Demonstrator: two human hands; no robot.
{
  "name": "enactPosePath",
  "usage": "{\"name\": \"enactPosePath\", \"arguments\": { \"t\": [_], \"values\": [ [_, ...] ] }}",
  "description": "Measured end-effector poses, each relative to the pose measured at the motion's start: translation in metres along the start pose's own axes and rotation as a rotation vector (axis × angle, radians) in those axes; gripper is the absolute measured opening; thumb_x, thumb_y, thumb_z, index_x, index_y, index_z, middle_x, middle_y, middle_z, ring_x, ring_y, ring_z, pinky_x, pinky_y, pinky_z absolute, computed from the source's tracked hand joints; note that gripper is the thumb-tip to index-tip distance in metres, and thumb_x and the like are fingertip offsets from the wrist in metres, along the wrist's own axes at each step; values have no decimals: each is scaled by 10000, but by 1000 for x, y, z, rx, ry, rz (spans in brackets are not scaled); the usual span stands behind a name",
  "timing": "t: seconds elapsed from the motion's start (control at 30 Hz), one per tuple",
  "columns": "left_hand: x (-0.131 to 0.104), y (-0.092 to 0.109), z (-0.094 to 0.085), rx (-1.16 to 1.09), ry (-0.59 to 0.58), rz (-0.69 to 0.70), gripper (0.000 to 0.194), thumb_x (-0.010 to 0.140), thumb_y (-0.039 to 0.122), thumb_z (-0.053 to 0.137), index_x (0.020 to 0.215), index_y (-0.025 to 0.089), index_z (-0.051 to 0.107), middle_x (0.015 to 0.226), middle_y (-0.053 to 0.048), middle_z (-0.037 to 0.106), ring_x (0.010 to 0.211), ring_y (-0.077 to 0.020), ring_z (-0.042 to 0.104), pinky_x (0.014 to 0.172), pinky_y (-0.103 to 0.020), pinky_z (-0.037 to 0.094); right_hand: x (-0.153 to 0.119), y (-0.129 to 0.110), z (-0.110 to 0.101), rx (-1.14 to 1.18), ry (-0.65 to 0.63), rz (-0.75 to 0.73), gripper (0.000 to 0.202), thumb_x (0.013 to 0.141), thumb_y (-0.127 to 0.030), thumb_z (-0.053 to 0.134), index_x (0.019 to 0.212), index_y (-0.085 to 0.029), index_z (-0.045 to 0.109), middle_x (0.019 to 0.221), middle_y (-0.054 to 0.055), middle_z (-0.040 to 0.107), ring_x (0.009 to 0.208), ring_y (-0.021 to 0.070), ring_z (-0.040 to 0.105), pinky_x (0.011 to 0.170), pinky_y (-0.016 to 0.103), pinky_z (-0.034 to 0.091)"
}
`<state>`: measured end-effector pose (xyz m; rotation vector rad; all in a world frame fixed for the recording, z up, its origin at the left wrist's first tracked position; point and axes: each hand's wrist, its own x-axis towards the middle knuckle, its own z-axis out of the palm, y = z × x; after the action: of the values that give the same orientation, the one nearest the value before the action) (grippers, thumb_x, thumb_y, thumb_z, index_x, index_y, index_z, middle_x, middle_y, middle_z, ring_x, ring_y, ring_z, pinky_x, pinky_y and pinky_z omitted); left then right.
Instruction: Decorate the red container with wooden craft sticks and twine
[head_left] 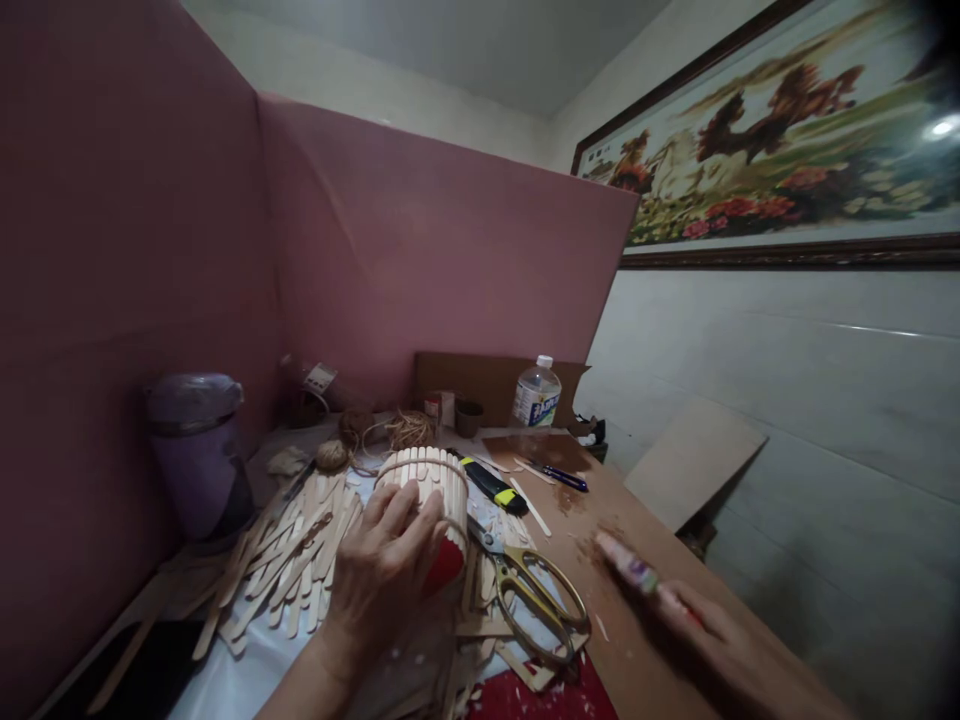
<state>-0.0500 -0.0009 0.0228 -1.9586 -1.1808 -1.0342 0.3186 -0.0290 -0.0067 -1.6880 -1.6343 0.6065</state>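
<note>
My left hand [390,560] lies over a round container covered with craft sticks [426,462], its fingers curled on the side facing me. A cord runs round the stick-covered wall, and a red patch [444,568] shows below the fingers. Over the brown board at the right, my right hand [697,625] grips a slim tube with a colourful label [634,568]. Motion blurs that tube, so its print cannot be read. Large scissors with gold handles [536,600] lie between the two hands, their blades close to the container.
Loose craft sticks [292,560] are heaped at the left. Behind the container are a twine ball [332,456] and a yellow-black utility knife [495,487]. A blue pen [564,478] and a plastic bottle [537,395] stand farther back. A lidded purple bin [199,470] is at far left.
</note>
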Motion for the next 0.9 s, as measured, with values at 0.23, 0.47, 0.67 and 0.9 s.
{"name": "enactPosePath", "arguments": {
  "t": [0.23,0.47,0.67,0.9],
  "values": [
    [1,3,1,-20,29,7,244,819,214,582,1049,172,651,1041,-115,623,993,-266,537,824,-391,496,12,-84,-2,554,-213,240,533,617,-705,625,739,-212,465,509,-92,338,372,32,273,350,149,226],
    [-2,3,2,-21,42,8,234,807,206,598,1028,173,666,1052,-126,623,1010,-283,537,805,-398,515,19,-154,31,637,-518,118,408,744,-461,662,632,-202,368,452,-101,336,370,23,236,341,154,187],
    [-2,4,4,-59,54,16,241,807,212,597,1033,160,664,1066,-140,610,1017,-296,532,821,-430,512,28,-167,57,542,-608,54,383,744,-471,627,609,-196,397,436,-89,361,341,27,257,326,172,195],
    [-2,7,3,-70,68,26,247,792,217,611,1023,146,666,1055,-150,612,1021,-299,535,836,-448,515,28,-170,36,503,-638,159,403,749,-510,616,667,-211,359,497,-97,345,354,15,223,315,150,157]
  ]
}}
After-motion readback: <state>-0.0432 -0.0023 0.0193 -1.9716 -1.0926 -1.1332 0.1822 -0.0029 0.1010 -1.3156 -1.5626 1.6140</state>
